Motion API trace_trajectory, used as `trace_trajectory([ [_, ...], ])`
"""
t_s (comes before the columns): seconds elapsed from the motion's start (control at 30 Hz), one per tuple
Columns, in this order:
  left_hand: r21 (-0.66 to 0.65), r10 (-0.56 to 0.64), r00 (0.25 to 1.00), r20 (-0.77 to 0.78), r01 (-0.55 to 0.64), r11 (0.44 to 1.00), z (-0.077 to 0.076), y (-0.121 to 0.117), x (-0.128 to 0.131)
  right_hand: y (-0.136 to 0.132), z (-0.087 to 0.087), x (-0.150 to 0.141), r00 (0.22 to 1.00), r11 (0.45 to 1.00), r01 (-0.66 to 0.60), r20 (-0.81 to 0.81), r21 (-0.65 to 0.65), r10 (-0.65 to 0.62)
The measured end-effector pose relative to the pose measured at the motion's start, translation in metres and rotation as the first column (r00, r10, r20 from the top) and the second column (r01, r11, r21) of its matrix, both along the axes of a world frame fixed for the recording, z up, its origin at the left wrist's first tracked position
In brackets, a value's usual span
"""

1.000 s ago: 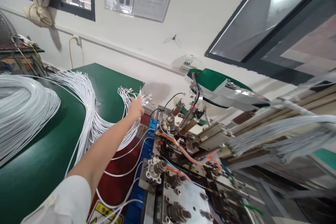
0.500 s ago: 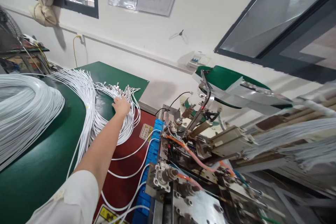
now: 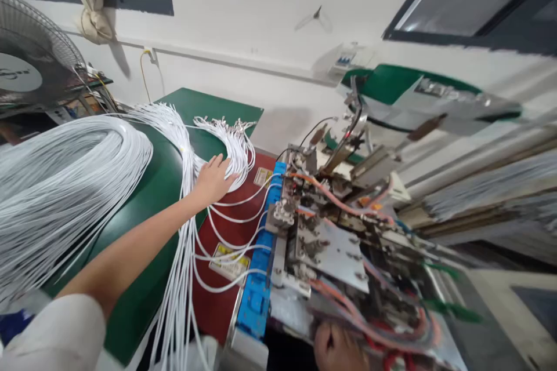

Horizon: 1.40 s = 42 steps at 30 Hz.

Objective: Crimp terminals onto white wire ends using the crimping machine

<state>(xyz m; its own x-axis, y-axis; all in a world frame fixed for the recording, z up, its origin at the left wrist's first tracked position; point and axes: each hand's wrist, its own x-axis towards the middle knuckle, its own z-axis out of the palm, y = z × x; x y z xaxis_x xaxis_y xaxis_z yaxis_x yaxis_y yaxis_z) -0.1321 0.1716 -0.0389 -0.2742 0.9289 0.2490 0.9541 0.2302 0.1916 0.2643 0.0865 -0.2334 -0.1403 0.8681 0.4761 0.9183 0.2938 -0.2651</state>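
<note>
Holds left hand [image 3: 213,181] loosely spread, apparently gripping nothing, at near bend of white wires [image 3: 238,153] running lengthwise away toward tabletop's [image 3: 215,105] far corner, with right hand [image 3: 337,351] farther off, grip unclear.

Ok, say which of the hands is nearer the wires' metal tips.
Left: the left hand is at the white wires, just short of the metal tips; the right hand is farther, by the machine.

Wire bundle [image 3: 188,169] on tbl [image 3: 162,177], L of machine [image 3: 333,249]; fan [image 3: 39,64] behind, far L.
</note>
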Motion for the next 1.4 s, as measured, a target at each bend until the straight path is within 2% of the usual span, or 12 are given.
trace_trajectory([
  [0.1, 0.158, -0.226, 0.973, 0.041, 0.217, 0.963, -0.003, -0.098, 0.005, -0.002, -0.008, -0.001, 0.99, 0.998, 0.04, 0.132, 0.041, -0.045],
  [0.2, 0.128, -0.517, 0.856, 0.021, 0.51, 0.851, -0.009, -0.183, 0.019, -0.005, -0.004, -0.002, 0.997, 0.996, 0.072, -0.021, -0.047, -0.073],
  [0.27, 0.042, -0.656, 0.755, 0.002, 0.655, 0.755, -0.012, -0.22, 0.033, -0.01, 0.002, -0.004, 0.968, 0.985, 0.095, -0.216, -0.146, -0.125],
  [0.33, -0.069, -0.75, 0.661, -0.019, 0.748, 0.66, -0.014, -0.239, 0.045, -0.018, 0.01, -0.007, 0.948, 0.977, 0.114, -0.274, -0.181, -0.162],
  [0.47, -0.259, -0.813, 0.58, -0.043, 0.78, 0.57, -0.018, -0.236, 0.061, -0.04, 0.028, -0.012, 0.927, 0.971, 0.06, -0.348, -0.233, -0.14],
  [0.73, -0.375, -0.866, 0.499, -0.022, 0.799, 0.47, -0.034, -0.209, 0.076, -0.082, 0.069, -0.01, 0.85, 0.928, -0.092, -0.514, -0.361, -0.116],
  [0.87, -0.419, -0.869, 0.489, -0.07, 0.776, 0.47, -0.023, -0.212, 0.076, -0.085, 0.076, -0.017, 0.818, 0.916, -0.129, -0.563, -0.38, -0.118],
  [0.97, -0.298, -0.863, 0.501, 0.061, 0.835, 0.463, -0.013, -0.211, 0.083, -0.082, 0.083, -0.029, 0.786, 0.924, -0.14, -0.608, -0.356, -0.115],
  [1.03, -0.148, -0.832, 0.523, 0.185, 0.852, 0.503, -0.011, -0.208, 0.093, -0.081, 0.094, -0.042, 0.748, 0.938, -0.191, -0.662, -0.288, -0.051],
  [1.2, 0.112, -0.574, 0.66, 0.485, 0.604, 0.789, -0.015, -0.196, 0.124, -0.085, 0.133, -0.078, 0.526, 0.866, -0.475, -0.84, -0.157, 0.136],
  [1.3, 0.139, -0.509, 0.642, 0.573, 0.536, 0.833, -0.02, -0.188, 0.133, -0.081, 0.146, -0.092, 0.391, 0.843, -0.501, -0.92, -0.196, 0.019],
  [1.4, 0.141, -0.507, 0.635, 0.583, 0.535, 0.833, -0.023, -0.182, 0.136, -0.072, 0.149, -0.097, 0.371, 0.859, -0.458, -0.927, -0.23, -0.051],
])
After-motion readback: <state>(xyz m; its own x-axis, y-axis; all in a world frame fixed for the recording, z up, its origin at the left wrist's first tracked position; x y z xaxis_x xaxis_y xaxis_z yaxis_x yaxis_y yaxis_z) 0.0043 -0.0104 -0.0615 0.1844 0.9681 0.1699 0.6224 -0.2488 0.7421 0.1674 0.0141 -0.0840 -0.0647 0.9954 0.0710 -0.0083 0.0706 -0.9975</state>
